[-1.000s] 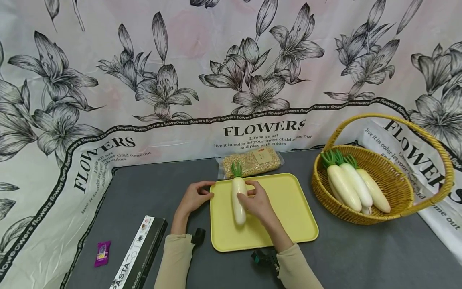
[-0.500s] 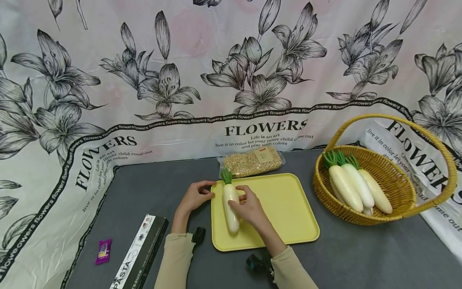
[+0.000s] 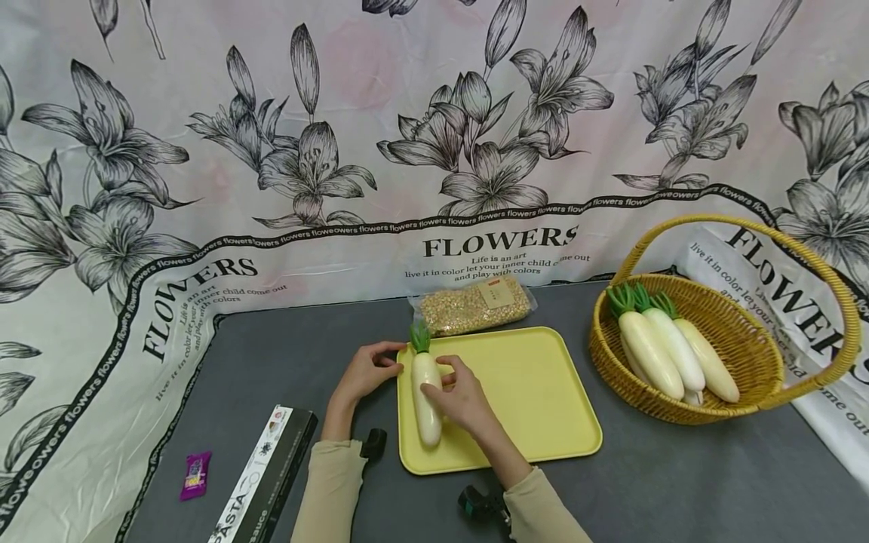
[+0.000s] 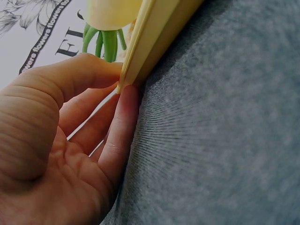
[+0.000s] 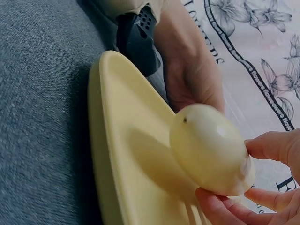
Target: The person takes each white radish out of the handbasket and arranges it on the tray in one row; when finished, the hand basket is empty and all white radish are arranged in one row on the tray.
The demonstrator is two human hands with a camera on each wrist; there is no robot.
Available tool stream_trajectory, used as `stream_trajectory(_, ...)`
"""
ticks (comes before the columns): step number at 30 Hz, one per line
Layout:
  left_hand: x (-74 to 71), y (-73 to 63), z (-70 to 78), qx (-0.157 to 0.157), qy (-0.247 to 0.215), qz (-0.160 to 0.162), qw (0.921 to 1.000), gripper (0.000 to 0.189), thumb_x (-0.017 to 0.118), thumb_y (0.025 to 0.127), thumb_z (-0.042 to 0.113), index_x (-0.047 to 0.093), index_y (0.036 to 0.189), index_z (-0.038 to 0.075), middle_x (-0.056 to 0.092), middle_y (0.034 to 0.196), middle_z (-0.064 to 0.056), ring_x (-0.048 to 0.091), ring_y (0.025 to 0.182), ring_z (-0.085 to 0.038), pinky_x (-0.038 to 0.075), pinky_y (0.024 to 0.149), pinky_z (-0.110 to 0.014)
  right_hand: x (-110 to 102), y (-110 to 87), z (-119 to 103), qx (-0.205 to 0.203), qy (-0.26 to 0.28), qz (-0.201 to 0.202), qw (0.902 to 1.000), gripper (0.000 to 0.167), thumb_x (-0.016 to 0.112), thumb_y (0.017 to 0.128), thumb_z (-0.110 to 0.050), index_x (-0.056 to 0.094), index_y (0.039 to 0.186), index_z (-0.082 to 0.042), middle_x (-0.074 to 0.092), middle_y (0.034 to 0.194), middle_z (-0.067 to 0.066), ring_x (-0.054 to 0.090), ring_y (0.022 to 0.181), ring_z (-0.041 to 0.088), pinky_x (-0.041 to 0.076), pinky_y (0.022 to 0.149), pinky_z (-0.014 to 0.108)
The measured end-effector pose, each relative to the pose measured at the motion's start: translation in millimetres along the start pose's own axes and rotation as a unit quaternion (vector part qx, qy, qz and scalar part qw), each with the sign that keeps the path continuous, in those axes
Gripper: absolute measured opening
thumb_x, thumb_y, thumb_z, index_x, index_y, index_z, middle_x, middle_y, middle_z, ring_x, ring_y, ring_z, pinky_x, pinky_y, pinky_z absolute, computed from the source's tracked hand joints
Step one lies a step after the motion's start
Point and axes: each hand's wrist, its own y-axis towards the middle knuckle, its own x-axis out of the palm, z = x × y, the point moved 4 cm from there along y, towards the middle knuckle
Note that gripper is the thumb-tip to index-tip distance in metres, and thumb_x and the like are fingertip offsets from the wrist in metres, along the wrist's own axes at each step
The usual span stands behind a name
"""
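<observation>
A white radish (image 3: 426,400) with a green leafy top lies lengthwise over the left side of the yellow tray (image 3: 529,400). My right hand (image 3: 465,396) grips its body, thumb on one side and fingers on the other. In the right wrist view, the rounded tip of the radish (image 5: 206,145) hangs close over the tray floor and casts a shadow there. With thumb above and a finger below, my left hand (image 3: 366,371) pinches the rim near the tray's far left corner. The left wrist view shows that grip at the tray edge (image 4: 150,47).
A wicker basket (image 3: 753,362) with several white radishes stands on the right, its handle arching high. Behind the tray lies a bag of yellow grains (image 3: 468,308). A long pasta box (image 3: 271,475) and a small purple packet (image 3: 195,475) lie on the left.
My right hand has carried the radish leftward and slightly nearer, from the tray's left-middle to close by its left rim. My left hand has stayed at the tray corner.
</observation>
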Motion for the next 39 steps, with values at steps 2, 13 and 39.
stream_trajectory(2, 0.2, -1.1, 0.3, -0.001, -0.003, -0.002, 1.0000, 0.038, 0.071, 0.086, 0.000, 0.069, 0.124, 0.006, 0.071, 0.096, -0.010, 0.067, 0.079, -0.019, 0.052, 0.071, -0.029, 2, -0.6, 1, 0.000, 0.001, -0.003, 1.0000, 0.057, 0.074, 0.088, -0.021, 0.051, 0.136, -0.001, 0.059, 0.096, 0.016, 0.059, 0.076, 0.022, 0.050, 0.059, 0.033)
stream_trajectory(13, 2.0, -2.2, -0.9, -0.019, -0.003, 0.004, 0.9998, 0.038, 0.073, 0.086, 0.002, 0.069, 0.124, 0.007, 0.071, 0.092, -0.005, 0.067, 0.080, -0.017, 0.052, 0.075, -0.031, 4, -4.4, 1, -0.011, -0.031, -0.013, 0.9994, 0.058, 0.076, 0.087, -0.021, 0.051, 0.134, 0.001, 0.061, 0.098, 0.017, 0.061, 0.081, 0.024, 0.051, 0.063, 0.036)
stream_trajectory(39, 0.1, -13.2, 1.4, 0.065, -0.011, 0.031, 0.9974, 0.037, 0.075, 0.084, -0.002, 0.070, 0.121, 0.000, 0.062, 0.131, -0.015, 0.069, 0.098, -0.028, 0.054, 0.085, -0.032, -9, 1.0, 2, 0.014, -0.056, -0.029, 0.9979, 0.054, 0.075, 0.088, -0.022, 0.053, 0.130, 0.003, 0.061, 0.105, 0.020, 0.063, 0.081, 0.027, 0.055, 0.061, 0.037)
